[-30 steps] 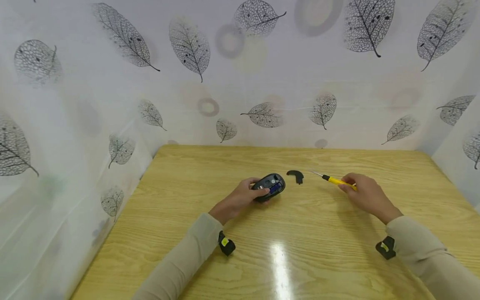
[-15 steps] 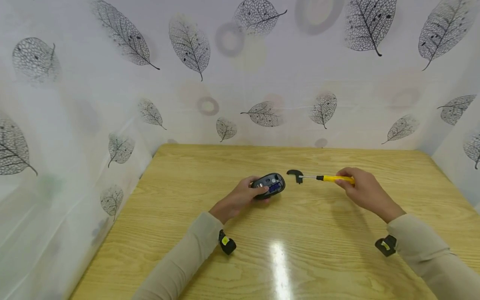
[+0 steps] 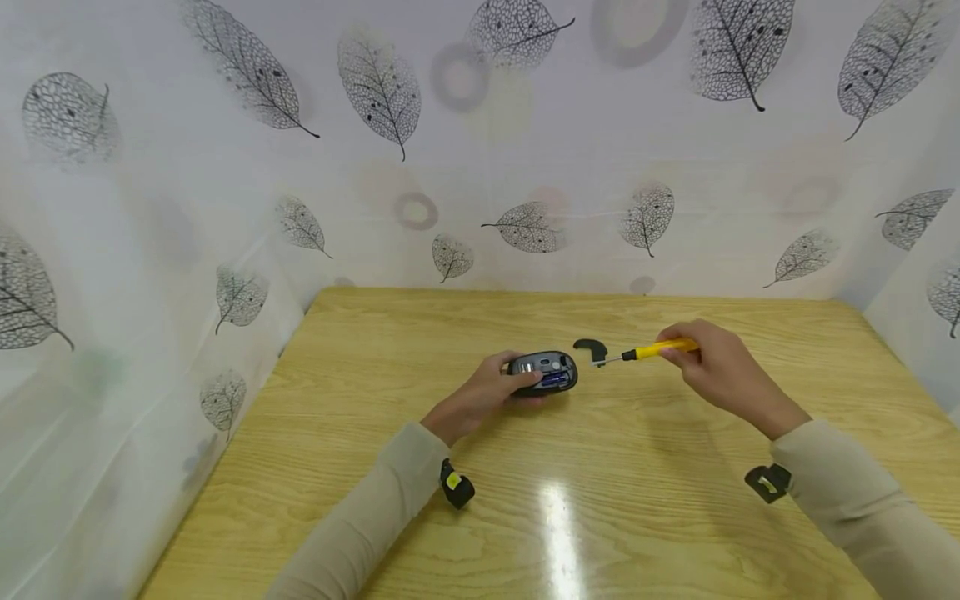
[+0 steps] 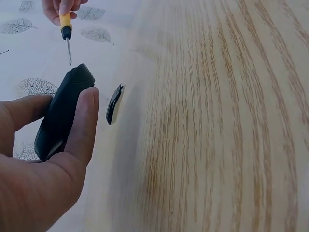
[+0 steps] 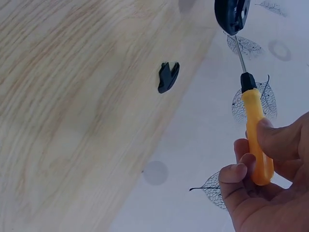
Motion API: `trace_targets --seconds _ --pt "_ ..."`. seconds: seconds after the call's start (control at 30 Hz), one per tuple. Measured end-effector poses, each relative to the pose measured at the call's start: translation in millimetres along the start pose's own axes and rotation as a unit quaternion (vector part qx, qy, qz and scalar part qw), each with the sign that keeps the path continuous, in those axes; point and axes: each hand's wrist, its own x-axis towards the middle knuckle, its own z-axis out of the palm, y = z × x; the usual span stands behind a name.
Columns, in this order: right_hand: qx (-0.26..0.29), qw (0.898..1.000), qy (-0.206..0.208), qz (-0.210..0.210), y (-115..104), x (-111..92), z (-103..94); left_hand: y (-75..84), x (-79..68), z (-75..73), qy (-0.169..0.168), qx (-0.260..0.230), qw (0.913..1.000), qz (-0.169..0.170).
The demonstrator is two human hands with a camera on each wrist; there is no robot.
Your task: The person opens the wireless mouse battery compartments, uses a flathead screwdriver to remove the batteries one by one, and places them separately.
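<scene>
My left hand (image 3: 491, 392) grips a black computer mouse (image 3: 542, 363) with its underside up and its battery bay uncovered. A blue battery (image 3: 555, 379) shows in the bay, near the thumb. In my right hand (image 3: 708, 358) is a screwdriver (image 3: 660, 348) with a yellow handle, held between thumb and fingers. Its metal tip points left toward the mouse, a short gap away in the head view. The black battery cover (image 3: 592, 347) lies on the table behind the tip. The left wrist view shows the mouse (image 4: 65, 111) edge-on, with the cover (image 4: 114, 104) beyond it.
The wooden table (image 3: 420, 500) stretches under both hands, with a bright light reflection near its front. A white curtain (image 3: 360, 200) printed with leaves hangs behind the table and along its sides. Each wrist carries a small black camera, such as the left one (image 3: 456, 486).
The screwdriver has swung from pointing up-left to pointing slightly down-left, and its tip has come nearer the mouse. The mouse has turned to lie more level and shifted slightly right.
</scene>
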Motion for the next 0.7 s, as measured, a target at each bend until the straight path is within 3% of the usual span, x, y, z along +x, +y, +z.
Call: trace_targets --seconds 0.37,0.7 --pt "0.006 1.000 -0.015 -0.018 -26 7 -0.2 0.1 0.9 2.2 0.012 0.017 0.9998 -0.002" --pt "0.004 0.999 -0.023 -0.029 -36 11 3.7 2.7 -1.0 5.0 0.022 0.039 0.9990 -0.002"
